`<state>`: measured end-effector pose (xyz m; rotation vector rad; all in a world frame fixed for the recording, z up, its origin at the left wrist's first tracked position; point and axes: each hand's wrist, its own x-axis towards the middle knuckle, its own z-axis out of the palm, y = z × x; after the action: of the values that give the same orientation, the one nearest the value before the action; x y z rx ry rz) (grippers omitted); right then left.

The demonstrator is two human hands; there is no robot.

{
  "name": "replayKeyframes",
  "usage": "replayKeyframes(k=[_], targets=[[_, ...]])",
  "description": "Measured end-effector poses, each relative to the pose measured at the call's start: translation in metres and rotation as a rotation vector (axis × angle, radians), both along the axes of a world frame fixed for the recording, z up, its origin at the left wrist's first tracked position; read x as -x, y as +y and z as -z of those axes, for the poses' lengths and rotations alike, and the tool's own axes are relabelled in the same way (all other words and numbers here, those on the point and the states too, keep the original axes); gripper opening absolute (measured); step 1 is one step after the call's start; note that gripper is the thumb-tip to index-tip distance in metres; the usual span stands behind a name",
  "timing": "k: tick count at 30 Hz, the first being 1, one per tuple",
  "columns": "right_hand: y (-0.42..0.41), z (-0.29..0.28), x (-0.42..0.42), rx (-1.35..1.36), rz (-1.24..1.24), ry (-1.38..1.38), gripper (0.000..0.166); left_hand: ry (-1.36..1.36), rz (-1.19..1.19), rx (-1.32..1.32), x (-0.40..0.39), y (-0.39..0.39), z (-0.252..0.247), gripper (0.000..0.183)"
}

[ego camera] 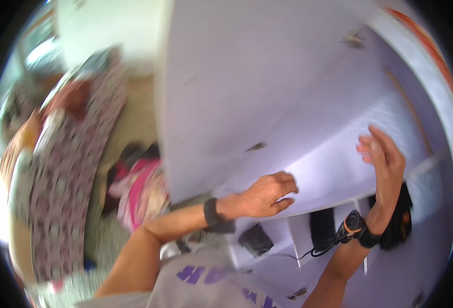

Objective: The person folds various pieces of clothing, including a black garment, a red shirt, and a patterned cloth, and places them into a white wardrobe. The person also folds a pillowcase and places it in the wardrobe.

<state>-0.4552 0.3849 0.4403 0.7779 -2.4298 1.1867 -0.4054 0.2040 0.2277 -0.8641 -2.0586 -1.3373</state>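
My left hand (267,195) hovers in front of a pale lavender cupboard, its fingers curled and the thumb held apart, with nothing seen in it. Farther right, my right hand (386,154) is raised near the brightly lit lavender inner panel (326,177), fingers loosely spread and holding nothing visible. A broad lavender door panel (245,88) stands swung out beyond both hands, with a metal hinge or catch (256,147) on it. Below the hands are small compartments divided by white-edged boards (294,240). A dark folded item (256,240) and a black item (322,230) sit in them.
A bed with a patterned sheet (63,184) runs along the left, with a reddish bundle (70,98) on it. Pink and striped cloth (143,192) is heaped beside the bed. Dark cloth (397,219) shows behind my right wrist. A rod (407,109) crosses the cupboard's right side.
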Motion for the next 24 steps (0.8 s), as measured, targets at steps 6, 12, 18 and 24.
replayKeyframes(k=[6, 12, 18, 24], targets=[[-0.007, 0.196, 0.002, -0.085, -0.253, -0.626, 0.039, -0.665, -0.212, -0.028, -0.152, -0.105, 0.178, 0.022], [-0.074, 0.301, -0.084, -0.267, -0.381, -0.909, 0.039, -0.932, -0.836, -0.116, -0.346, -0.201, 0.212, 0.022], [-0.170, 0.365, -0.187, -0.401, -0.403, -1.141, 0.039, -0.965, -1.222, -0.131, -0.503, -0.300, 0.238, 0.023], [-0.244, 0.427, -0.257, -0.589, -0.531, -1.182, 0.044, -0.857, -1.687, 0.364, -0.659, -0.443, 0.210, 0.036]])
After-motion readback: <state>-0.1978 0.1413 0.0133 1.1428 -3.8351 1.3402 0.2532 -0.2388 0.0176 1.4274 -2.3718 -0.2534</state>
